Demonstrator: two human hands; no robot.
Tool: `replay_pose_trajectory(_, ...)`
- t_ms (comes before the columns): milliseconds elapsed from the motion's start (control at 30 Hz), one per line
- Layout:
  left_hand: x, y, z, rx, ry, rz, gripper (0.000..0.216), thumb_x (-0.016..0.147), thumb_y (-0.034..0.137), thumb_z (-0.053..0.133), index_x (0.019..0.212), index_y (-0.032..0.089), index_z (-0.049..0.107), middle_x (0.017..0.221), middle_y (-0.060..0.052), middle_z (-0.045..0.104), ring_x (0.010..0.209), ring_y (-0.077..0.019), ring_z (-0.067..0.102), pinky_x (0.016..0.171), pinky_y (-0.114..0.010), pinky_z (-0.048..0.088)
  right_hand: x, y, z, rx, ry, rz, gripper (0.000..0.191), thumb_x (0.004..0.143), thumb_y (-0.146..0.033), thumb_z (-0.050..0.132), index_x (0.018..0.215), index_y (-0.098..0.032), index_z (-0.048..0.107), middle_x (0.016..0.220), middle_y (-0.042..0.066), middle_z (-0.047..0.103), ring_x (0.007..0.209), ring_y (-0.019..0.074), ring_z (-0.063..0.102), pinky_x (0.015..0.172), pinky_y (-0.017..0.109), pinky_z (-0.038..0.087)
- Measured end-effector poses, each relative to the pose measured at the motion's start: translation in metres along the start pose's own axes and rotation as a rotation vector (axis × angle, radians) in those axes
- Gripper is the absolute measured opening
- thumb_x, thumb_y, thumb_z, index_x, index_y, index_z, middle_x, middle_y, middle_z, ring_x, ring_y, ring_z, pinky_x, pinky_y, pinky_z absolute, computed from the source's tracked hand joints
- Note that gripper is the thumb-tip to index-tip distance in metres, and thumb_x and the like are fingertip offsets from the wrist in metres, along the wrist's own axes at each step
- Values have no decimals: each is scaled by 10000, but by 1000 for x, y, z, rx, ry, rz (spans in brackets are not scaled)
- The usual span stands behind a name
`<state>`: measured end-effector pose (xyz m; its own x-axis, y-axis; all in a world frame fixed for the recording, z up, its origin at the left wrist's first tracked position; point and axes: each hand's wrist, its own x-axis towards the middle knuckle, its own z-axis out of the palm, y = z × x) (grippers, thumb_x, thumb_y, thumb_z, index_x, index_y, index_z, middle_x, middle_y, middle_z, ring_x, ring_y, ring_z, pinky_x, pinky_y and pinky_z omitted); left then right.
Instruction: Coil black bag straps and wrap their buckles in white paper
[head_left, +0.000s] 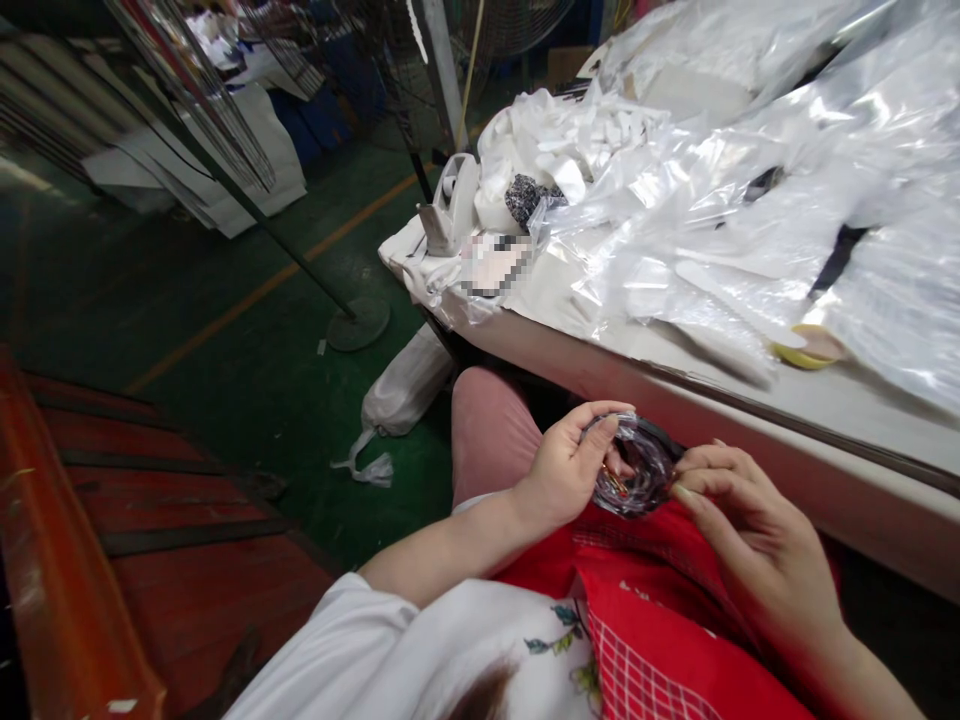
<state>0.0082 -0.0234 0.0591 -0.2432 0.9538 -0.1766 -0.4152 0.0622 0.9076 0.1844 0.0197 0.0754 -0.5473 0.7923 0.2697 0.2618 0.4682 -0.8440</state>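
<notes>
Above my lap, a round coil of dark, shiny cable (639,478) is held between both hands. Thin orange-red strands show inside its ring. My left hand (574,462) grips the coil's left side, thumb on top and fingers curled through and behind it. At the right edge, my right hand (742,510) pinches the coil between thumb and fingertips; what exactly lies in that pinch is too small to make out. The coil is tilted toward me, above a red apron (645,610).
A table (555,345) ahead bears clear plastic bags (675,200), a yellow tape roll (808,346), a tape dispenser (450,215) and a blurred-out phone-like object (495,264). A fan stand's base (358,323) and a white bundle (409,385) are on the floor. Red wooden furniture (150,520) stands left.
</notes>
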Motion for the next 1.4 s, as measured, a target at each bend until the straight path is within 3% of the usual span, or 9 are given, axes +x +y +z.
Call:
replay_pose_trajectory(133, 6, -1, -6, -20, 49, -9, 481, 843, 549, 601, 1114, 152, 617, 538, 40, 553, 529, -112, 588, 526, -195, 449, 7, 19, -29, 28, 168, 123, 127, 869, -334, 623, 769, -257, 624, 962, 77, 605, 940, 251, 592, 810, 378, 480)
replay_pose_trajectory(267, 13, -2, -14, -19, 93, -34, 512, 818, 566, 620, 1119, 152, 614, 520, 51, 535, 496, -108, 571, 491, -191, 427, 20, 53, -44, -295, -28, 61, 249, 883, -450, 565, 802, -256, 697, 900, 81, 701, 837, 267, 664, 785, 423, 501)
replay_pose_trajectory(433, 16, -5, -11, -31, 43, -93, 521, 797, 569, 646, 1096, 144, 615, 518, 53, 531, 491, -97, 546, 502, -189, 419, 28, 47, -5, -199, -104, 51, 471, 883, -471, 560, 1278, -216, 553, 1256, 126, 633, 1115, 295, 616, 935, 436, 501)
replay_pose_trajectory(633, 23, -8, -15, -68, 50, -135, 513, 801, 571, 640, 1086, 144, 613, 560, 52, 528, 484, -77, 487, 510, -190, 405, 32, 42, 41, 272, -316, 225, 336, 944, -451, 477, 1046, -170, 629, 993, 92, 715, 887, 234, 669, 819, 348, 546)
replay_pose_trajectory(867, 34, -6, -18, 623, -35, 107, 320, 926, 411, 478, 893, 181, 698, 898, -53, 701, 870, -181, 626, 826, -267, 457, 37, 53, 27, 218, -538, 280, 346, 919, -488, 521, 875, -166, 640, 809, 28, 661, 718, 178, 587, 666, 275, 503)
replay_pose_trajectory(933, 35, -9, -16, 690, -42, 139, 307, 948, 363, 431, 891, 192, 680, 891, -39, 692, 861, -168, 620, 815, -253, 450, 36, 52, 27, 263, -568, 298, 354, 916, -500, 523, 901, -165, 639, 829, 29, 652, 737, 179, 580, 683, 277, 499)
replay_pose_trajectory(1167, 37, -21, -12, 573, -31, -25, 324, 923, 452, 465, 815, 186, 614, 671, 16, 593, 555, -116, 525, 555, -214, 444, 30, 56, 32, 466, -428, 435, 357, 877, -496, 571, 903, -145, 634, 825, 36, 646, 735, 177, 573, 683, 281, 477)
replay_pose_trajectory(1300, 41, -29, -18, 596, -72, 48, 338, 905, 489, 508, 905, 212, 700, 902, -45, 713, 853, -185, 659, 790, -249, 517, 35, 61, 34, 438, -334, 424, 299, 833, -418, 603, 932, -144, 674, 831, 40, 658, 765, 197, 592, 720, 308, 494)
replay_pose_trajectory(1400, 47, -37, -20, 606, -135, 113, 390, 890, 539, 503, 874, 228, 738, 877, -56, 735, 842, -201, 677, 789, -251, 534, 35, 63, 34, 386, -329, 408, 280, 791, -383, 614, 933, -161, 710, 849, 50, 681, 814, 228, 612, 752, 326, 507)
